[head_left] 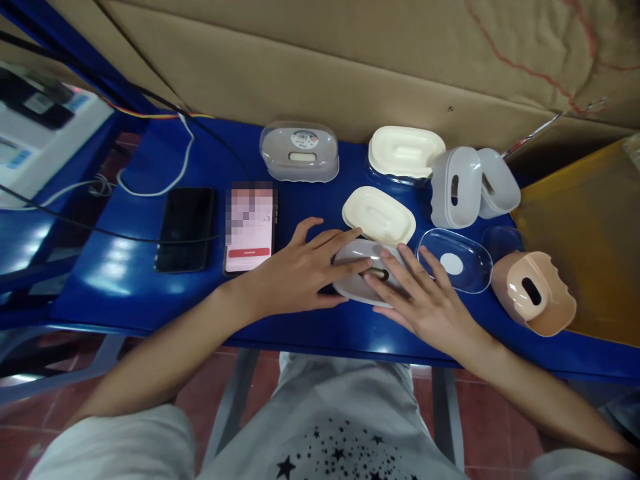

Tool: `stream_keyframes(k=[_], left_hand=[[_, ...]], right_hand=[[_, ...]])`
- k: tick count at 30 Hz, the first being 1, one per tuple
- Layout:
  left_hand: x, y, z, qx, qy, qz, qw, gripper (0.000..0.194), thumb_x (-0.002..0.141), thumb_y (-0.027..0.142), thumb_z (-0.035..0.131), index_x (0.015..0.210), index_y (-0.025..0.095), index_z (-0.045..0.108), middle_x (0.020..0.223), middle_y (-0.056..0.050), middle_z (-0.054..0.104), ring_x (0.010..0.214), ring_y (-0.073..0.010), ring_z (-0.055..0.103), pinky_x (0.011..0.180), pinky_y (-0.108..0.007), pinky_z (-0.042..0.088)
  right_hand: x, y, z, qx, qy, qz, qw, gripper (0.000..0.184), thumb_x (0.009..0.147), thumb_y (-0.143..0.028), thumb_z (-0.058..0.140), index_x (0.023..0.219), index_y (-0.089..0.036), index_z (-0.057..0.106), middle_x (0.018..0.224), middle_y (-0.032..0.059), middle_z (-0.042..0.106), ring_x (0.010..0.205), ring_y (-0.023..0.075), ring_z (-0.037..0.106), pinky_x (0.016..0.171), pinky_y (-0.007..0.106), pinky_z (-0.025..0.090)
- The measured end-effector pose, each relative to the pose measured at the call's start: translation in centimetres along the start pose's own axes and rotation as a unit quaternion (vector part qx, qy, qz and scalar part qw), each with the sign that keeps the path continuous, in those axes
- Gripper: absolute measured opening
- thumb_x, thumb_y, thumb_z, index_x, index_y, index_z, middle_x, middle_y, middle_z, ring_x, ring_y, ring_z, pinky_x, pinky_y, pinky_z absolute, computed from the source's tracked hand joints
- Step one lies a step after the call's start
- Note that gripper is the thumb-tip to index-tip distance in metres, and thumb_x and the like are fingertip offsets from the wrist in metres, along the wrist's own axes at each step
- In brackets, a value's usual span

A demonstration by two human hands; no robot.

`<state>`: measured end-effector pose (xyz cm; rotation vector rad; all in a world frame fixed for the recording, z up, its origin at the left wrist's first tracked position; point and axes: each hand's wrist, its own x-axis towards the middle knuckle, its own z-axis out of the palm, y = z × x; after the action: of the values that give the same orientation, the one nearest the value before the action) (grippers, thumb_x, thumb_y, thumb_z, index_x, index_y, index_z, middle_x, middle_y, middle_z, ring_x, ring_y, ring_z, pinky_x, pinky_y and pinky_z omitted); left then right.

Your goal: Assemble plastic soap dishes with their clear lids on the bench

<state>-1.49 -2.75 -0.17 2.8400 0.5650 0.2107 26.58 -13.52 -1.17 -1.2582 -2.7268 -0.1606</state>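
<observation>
A pale grey plastic tissue-box cover (345,283) with an oval slot lies on the blue table in front of me, partly hidden by my hands. My left hand (313,267) grips its left end, thumb along the near edge and fingers over the top. From the right, my right hand (423,297) holds it, with fingertips reaching near the slot and the thumb low at the near side. Just behind the cover sits a cream oval base (377,212). Beside my right fingers lies a clear lid (473,267) with a round white sticker.
At the back stand a grey cover under clear plastic (300,157), a cream base (405,150) and two grey covers (457,190). A peach cover (530,293) rests by a yellow bin (590,247). Two phones, one dark (184,227), one lit (250,233), lie left, with cables nearby.
</observation>
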Motion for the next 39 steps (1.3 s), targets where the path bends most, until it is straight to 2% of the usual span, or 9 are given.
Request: stream_keyframes(k=[5, 10, 17, 21, 25, 28, 32, 35, 39], left_hand=[[-0.1, 0.0, 0.1, 0.005, -0.012, -0.004, 1.000, 0.080, 0.096, 0.037, 0.083, 0.167, 0.034, 0.045, 0.174, -0.022, 0.040, 0.150, -0.0425, 0.053, 0.124, -0.073, 0.029], [-0.2, -0.2, 0.5, -0.049, 0.009, -0.002, 0.999, 0.079, 0.102, 0.049, 0.075, 0.169, 0.028, 0.040, 0.169, -0.022, 0.047, 0.148, -0.0409, 0.055, 0.126, -0.070, 0.026], [-0.2, -0.4, 0.4, -0.092, 0.036, -0.018, 0.995, 0.086, 0.097, 0.047, 0.081, 0.169, 0.027, 0.038, 0.162, -0.018, 0.055, 0.146, -0.0380, 0.056, 0.128, -0.062, 0.026], [-0.2, -0.4, 0.5, -0.105, 0.031, -0.021, 0.994, 0.081, 0.097, 0.040, 0.081, 0.166, 0.026, 0.041, 0.161, -0.018, 0.056, 0.144, -0.0370, 0.056, 0.128, -0.062, 0.027], [-0.1, -0.4, 0.6, -0.113, 0.028, -0.019, 0.993, 0.083, 0.097, 0.042, 0.082, 0.166, 0.029, 0.038, 0.160, -0.018, 0.057, 0.145, -0.0359, 0.056, 0.128, -0.062, 0.027], [0.0, -0.3, 0.6, -0.105, 0.035, -0.020, 0.994, 0.085, 0.095, 0.044, 0.084, 0.165, 0.027, 0.040, 0.158, -0.018, 0.059, 0.143, -0.0365, 0.057, 0.127, -0.060, 0.028], [0.4, 0.1, 0.6, -0.105, 0.038, -0.025, 0.993, 0.089, 0.093, 0.042, 0.087, 0.164, 0.025, 0.038, 0.156, -0.018, 0.060, 0.142, -0.0360, 0.058, 0.123, -0.057, 0.032], [0.5, 0.2, 0.8, -0.123, 0.045, -0.025, 0.991, 0.095, 0.093, 0.044, 0.087, 0.168, 0.025, 0.032, 0.158, -0.019, 0.059, 0.141, -0.0361, 0.059, 0.122, -0.056, 0.033], [0.5, 0.2, 1.0, -0.142, 0.059, -0.047, 0.987, 0.103, 0.094, 0.043, 0.086, 0.173, 0.025, 0.023, 0.160, -0.019, 0.058, 0.141, -0.0371, 0.060, 0.121, -0.055, 0.035]], right_hand=[[0.1, 0.2, 0.3, -0.011, 0.006, -0.015, 1.000, 0.076, 0.106, -0.041, 0.069, 0.171, -0.021, 0.036, 0.176, 0.0141, 0.036, 0.167, 0.0389, 0.025, 0.133, 0.068, 0.029], [0.0, 1.3, 0.3, 0.080, -0.035, -0.017, 0.996, 0.078, 0.105, -0.052, 0.067, 0.171, -0.025, 0.036, 0.180, 0.0145, 0.031, 0.169, 0.0376, 0.021, 0.132, 0.069, 0.025], [-1.9, 5.0, -2.3, 0.134, -0.041, 0.067, 0.988, 0.090, 0.101, -0.062, 0.068, 0.175, -0.031, 0.027, 0.175, 0.0154, 0.041, 0.158, 0.0409, 0.045, 0.127, 0.069, 0.033], [-5.1, 8.6, -2.9, 0.128, -0.043, 0.165, 0.977, 0.095, 0.097, -0.073, 0.066, 0.174, -0.033, 0.029, 0.175, 0.0165, 0.040, 0.154, 0.0495, 0.046, 0.117, 0.075, 0.043], [-6.9, 10.6, -2.7, 0.109, -0.065, 0.215, 0.968, 0.089, 0.097, -0.062, 0.072, 0.172, -0.034, 0.032, 0.162, 0.0176, 0.056, 0.144, 0.0514, 0.056, 0.116, 0.077, 0.042], [-6.4, 10.3, -3.1, 0.113, -0.034, 0.213, 0.970, 0.084, 0.095, -0.055, 0.077, 0.168, -0.039, 0.039, 0.155, 0.0145, 0.061, 0.139, 0.0515, 0.060, 0.116, 0.075, 0.044], [-4.7, 8.7, -4.1, 0.098, 0.039, 0.225, 0.968, 0.082, 0.094, -0.049, 0.079, 0.166, -0.038, 0.041, 0.155, 0.0164, 0.053, 0.141, 0.0516, 0.055, 0.114, 0.070, 0.048], [-3.5, 7.3, -3.8, 0.100, 0.099, 0.216, 0.966, 0.079, 0.096, -0.042, 0.080, 0.165, -0.037, 0.042, 0.149, 0.0167, 0.050, 0.139, 0.0456, 0.056, 0.113, 0.064, 0.053], [-2.5, 5.6, -2.5, 0.112, 0.148, 0.162, 0.969, 0.071, 0.100, -0.026, 0.074, 0.164, -0.037, 0.046, 0.128, 0.0118, 0.059, 0.120, 0.0340, 0.065, 0.104, 0.055, 0.060]])
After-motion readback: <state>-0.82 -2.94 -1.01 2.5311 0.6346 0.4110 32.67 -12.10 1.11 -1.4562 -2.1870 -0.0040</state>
